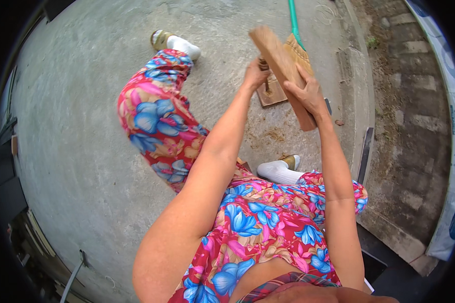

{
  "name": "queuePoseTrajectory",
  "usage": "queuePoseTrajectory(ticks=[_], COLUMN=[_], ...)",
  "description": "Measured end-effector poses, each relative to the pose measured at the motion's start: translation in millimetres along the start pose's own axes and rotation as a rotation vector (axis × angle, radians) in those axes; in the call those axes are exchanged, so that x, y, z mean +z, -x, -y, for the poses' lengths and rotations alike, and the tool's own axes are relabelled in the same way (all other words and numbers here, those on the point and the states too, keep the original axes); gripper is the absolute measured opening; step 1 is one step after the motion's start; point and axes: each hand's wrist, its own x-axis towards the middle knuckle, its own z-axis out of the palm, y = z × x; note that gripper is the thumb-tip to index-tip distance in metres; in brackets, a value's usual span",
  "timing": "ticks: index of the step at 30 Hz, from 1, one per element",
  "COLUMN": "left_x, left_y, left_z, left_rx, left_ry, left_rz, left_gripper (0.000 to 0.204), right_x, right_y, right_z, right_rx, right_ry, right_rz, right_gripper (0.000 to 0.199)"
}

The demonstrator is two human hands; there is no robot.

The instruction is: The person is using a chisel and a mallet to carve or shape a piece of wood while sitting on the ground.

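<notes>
My left hand (256, 76) is closed around an upright chisel (263, 64), whose wooden top shows above the fist. Its slim shaft reaches down to a small wooden block (274, 99) lying on the ground. Wood crumbs lie around the place where the shaft meets the block. In my right hand (309, 96) is a thick wooden plank (273, 49), gripped near its lower end and tilted, with the far end up and to the left. The plank's far end is slightly blurred. It passes just right of the left hand and hides part of the block.
A straw broom (297, 50) with a green handle (293, 17) lies behind the plank. Sawdust (274, 134) is scattered on the concrete floor (86, 101) near my right foot (280, 170). A raised concrete edge (361, 91) runs along the right, with a dirt strip beyond.
</notes>
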Motion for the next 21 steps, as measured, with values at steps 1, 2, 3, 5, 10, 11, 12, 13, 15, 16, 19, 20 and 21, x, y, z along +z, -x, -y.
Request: queuePoseTrajectory(ticks=[1,2,3,5,10,11,12,13,15,16,19,20,21], left_x=[3,5,2,19,46,52,61,73,110,106,80,78,88], left_y=[2,6,5,15,44,52,56,58,58,60,70,75,78], left_z=[-2,0,7,-5,-10,-14,-19,-25,-37,-25,21,34,32], left_rx=[0.045,0.017,0.004,-0.035,0.253,0.330,0.419,0.478,0.704,0.688,0.628,0.617,0.667], left_ry=[0.074,0.069,-0.028,-0.145,-0.482,-0.517,-0.538,-0.613,-0.684,-0.708,-0.914,-0.917,-0.885], left_rz=[0.020,-0.013,0.034,0.066,0.273,0.317,0.367,0.393,0.467,0.466,0.576,0.589,0.594], left_gripper=[0.033,0.035,0.039,0.044,0.033,0.035,0.036,0.036,0.033,0.033,0.031,0.031,0.029], right_x=[5,8,11,14,65,81,89,89,61,62,31,13,-8], right_y=[3,8,10,27,69,80,89,94,103,94,36,34,36], right_z=[-7,-16,-22,-55,-146,-176,-208,-247,-318,-304,-147,-43,10], right_rx=[-0.011,-0.028,-0.058,0.084,0.342,0.481,0.620,0.607,0.782,0.601,0.265,0.264,-0.020], right_ry=[-0.014,0.015,0.041,-0.102,-0.359,-0.449,-0.528,-0.525,-0.176,-0.115,-0.486,-0.653,-0.700], right_rz=[0.013,-0.027,-0.058,-0.173,-0.193,-0.174,-0.166,-0.181,-0.239,-0.444,-0.473,-0.354,-0.177], right_gripper=[0.078,0.076,0.075,0.067,0.061,0.060,0.060,0.060,0.060,0.060,0.057,0.054,0.065])
